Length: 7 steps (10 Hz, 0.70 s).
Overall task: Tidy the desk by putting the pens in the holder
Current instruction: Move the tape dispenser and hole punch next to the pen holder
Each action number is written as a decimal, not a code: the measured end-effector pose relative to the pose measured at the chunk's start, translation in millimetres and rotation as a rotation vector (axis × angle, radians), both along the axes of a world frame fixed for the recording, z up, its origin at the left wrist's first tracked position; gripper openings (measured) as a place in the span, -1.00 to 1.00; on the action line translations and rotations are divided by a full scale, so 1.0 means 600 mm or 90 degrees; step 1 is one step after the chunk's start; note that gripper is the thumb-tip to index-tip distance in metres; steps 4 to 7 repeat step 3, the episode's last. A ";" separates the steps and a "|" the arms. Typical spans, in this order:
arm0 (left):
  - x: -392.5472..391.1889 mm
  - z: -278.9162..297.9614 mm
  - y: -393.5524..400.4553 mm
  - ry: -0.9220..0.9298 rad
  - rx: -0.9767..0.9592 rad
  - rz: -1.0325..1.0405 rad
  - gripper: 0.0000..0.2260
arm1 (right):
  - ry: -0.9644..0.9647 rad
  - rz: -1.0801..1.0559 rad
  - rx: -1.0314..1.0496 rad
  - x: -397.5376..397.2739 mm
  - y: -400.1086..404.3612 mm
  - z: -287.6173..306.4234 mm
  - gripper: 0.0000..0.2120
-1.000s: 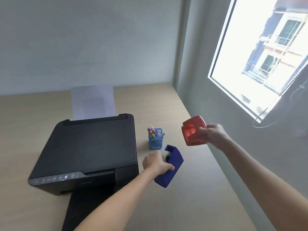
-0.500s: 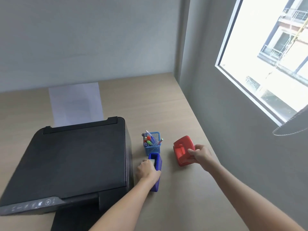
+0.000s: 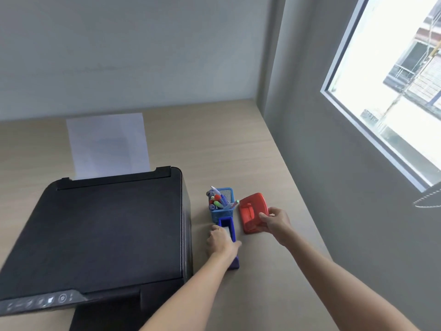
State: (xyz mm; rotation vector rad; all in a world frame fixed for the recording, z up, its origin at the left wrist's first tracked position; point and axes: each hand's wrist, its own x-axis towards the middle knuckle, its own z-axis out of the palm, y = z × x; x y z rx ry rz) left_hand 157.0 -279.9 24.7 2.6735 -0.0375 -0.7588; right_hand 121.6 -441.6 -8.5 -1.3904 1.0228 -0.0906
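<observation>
A blue mesh pen holder (image 3: 225, 212) stands on the wooden desk (image 3: 238, 151) just right of the printer, with several coloured pens (image 3: 218, 200) upright in it. In front of the holder a dark blue tape dispenser (image 3: 229, 229) rests on the desk, and my left hand (image 3: 220, 241) grips it from above. Right of the holder lies a red hole punch (image 3: 250, 211); my right hand (image 3: 276, 222) holds its near right side, and it appears to rest on the desk.
A black printer (image 3: 100, 232) fills the left half of the desk, with white paper (image 3: 107, 144) sticking up from its rear tray. A grey wall with a window (image 3: 391, 91) bounds the desk on the right.
Both hands have lowered their objects to the desk and drawn them in beside the pen holder: the tape dispenser in front of it, the hole punch on its right. My view has tilted downward.
</observation>
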 end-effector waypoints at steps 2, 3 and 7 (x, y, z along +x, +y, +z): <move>-0.023 0.046 0.022 -0.025 -0.054 -0.045 -0.13 | 0.068 0.042 -0.047 -0.017 0.006 0.010 -0.62; -0.070 0.096 0.064 -0.064 -0.162 -0.147 -0.02 | 0.058 0.052 -0.105 -0.051 0.020 0.078 -0.53; -0.070 0.096 0.064 -0.064 -0.162 -0.147 -0.02 | 0.058 0.052 -0.105 -0.051 0.020 0.078 -0.53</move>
